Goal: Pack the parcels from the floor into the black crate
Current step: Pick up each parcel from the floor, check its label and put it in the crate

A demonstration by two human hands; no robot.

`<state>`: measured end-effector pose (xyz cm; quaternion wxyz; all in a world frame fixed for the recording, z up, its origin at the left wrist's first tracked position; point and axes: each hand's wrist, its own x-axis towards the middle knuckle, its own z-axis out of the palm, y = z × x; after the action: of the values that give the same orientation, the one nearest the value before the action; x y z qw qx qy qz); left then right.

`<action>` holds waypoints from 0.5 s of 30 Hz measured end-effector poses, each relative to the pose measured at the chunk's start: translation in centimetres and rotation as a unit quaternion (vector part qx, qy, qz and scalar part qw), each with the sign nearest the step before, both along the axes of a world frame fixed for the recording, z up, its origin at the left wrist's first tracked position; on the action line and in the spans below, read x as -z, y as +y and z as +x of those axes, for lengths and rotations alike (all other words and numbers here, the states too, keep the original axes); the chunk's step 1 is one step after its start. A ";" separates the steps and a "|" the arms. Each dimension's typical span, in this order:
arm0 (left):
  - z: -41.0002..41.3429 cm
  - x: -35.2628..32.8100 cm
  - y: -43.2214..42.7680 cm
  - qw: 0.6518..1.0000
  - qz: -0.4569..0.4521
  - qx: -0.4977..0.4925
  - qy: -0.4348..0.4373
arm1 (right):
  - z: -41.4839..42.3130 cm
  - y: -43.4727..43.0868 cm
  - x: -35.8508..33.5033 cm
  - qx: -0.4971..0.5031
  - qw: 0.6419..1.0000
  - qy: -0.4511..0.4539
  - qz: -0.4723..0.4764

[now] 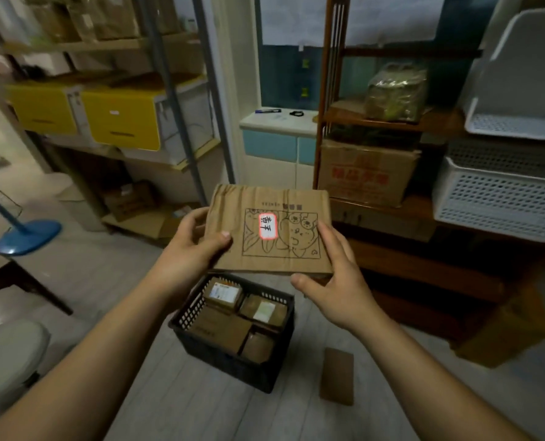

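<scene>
I hold a flat brown cardboard parcel (271,229) in the air above the black crate (233,354); it bears a line drawing and a small red-edged label. My left hand (191,249) grips its left edge, thumb on top. My right hand (331,275) grips its right edge and near corner. The crate stands on the floor below and holds several brown parcels, two with white labels. One slim brown parcel (337,375) lies on the floor just right of the crate.
A dark wooden shelf unit (392,218) with a cardboard box stands right, white perforated baskets (500,202) beside it. A metal rack with yellow bins (121,119) is left. A blue stand base (26,235), a dark table corner and a pale round seat (7,354) sit lower left.
</scene>
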<state>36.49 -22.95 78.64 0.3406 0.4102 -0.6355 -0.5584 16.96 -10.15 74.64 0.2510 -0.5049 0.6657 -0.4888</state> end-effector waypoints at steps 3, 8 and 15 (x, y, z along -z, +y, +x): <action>2.0 1.1 -2.4 0.997 -0.003 0.070 -0.045 | 0.8 -2.4 0.3 0.011 1.000 0.005 0.010; 1.4 2.8 -7.3 0.987 0.014 0.125 -0.100 | 0.3 -6.9 3.0 0.021 0.999 -0.005 0.038; -0.8 4.5 -16.2 0.970 0.050 0.172 -0.162 | 0.0 -14.0 7.6 0.053 0.994 -0.068 0.064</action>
<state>35.73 -39.13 74.14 0.1109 0.3960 -0.7144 -0.5662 16.96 -24.18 67.03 0.3012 -0.4173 0.7026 -0.4915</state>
